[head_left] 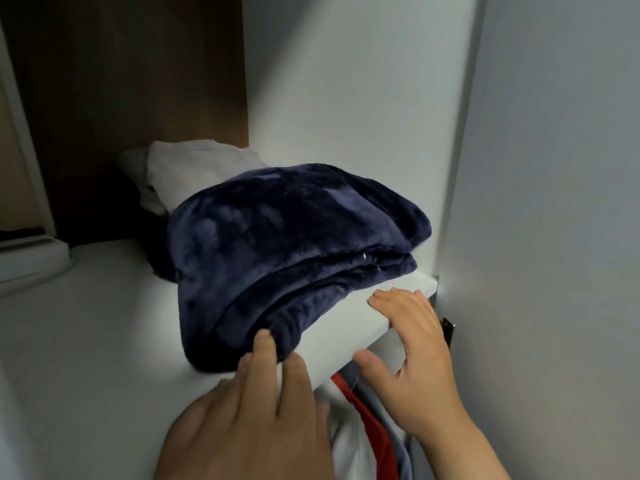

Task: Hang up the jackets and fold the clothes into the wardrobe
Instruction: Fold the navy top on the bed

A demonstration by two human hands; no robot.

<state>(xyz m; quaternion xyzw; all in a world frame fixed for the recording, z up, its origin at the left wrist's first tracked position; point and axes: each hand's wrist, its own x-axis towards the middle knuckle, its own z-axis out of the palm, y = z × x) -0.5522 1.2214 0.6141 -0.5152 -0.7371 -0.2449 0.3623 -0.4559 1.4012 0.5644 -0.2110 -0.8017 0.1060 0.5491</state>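
Status: navy fleece (294, 237) is folded and sitting on the white wardrobe shelf (86, 323), toward the right side, close to the white side wall (346, 98). Its front fold hangs slightly over the shelf's front edge.

My left hand (242, 420): fingers straight and spread, not gripping. Fingertips (265, 337) touch the fleece's front fold right at the shelf edge, palm below the edge.

My right hand (419, 368): also slack. Fingers nearly straight, laid on top of the shelf edge just right of the fleece and not touching it. Thumb sits at the lower rim of the shelf's front face (spanning the board, not clamping it).

Behind the fleece: a folded white cloth (194, 168), partly hidden by it, against the brown back panel (121, 81).

Below the shelf, between my hands: hanging clothes, a red garment (367, 420) beside a white one (346, 445), with something grey to the right. Can't tell what kind they are.

Dark hinge (447, 329) on the right wall, just past my right hand.
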